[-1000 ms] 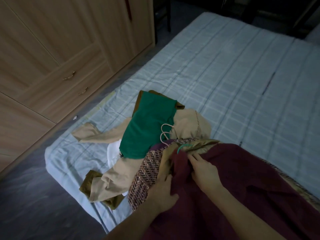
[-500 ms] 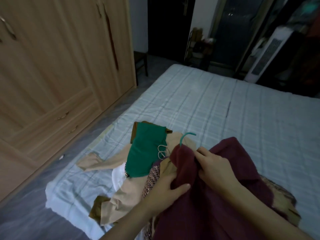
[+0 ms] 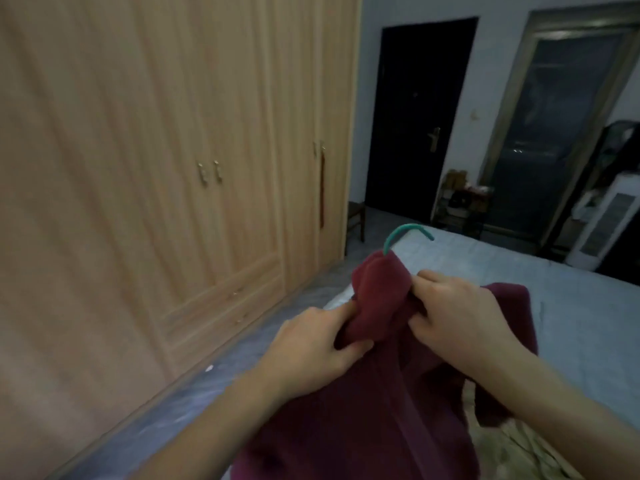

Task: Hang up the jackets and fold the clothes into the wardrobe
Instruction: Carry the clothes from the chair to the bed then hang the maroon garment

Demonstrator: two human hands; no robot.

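We found the maroon jacket (image 3: pixel 381 393) raised above the bed (image 3: pixel 571 306), its teal hanger hook (image 3: pixel 403 233) protruding at the collar. Left hand (image 3: pixel 311 344) and right hand (image 3: pixel 460 317) each gripped the collar, facing the closed wardrobe (image 3: pixel 156 168).

Both bare forearms are extended forward and raised, meeting at a maroon jacket (image 3: pixel 381 299). The left hand (image 3: pixel 311 344) is closed on the fabric at the jacket's left side, thumb pressed underneath. The right hand (image 3: pixel 460 317) is curled into the fabric at the jacket's right, knuckles up.
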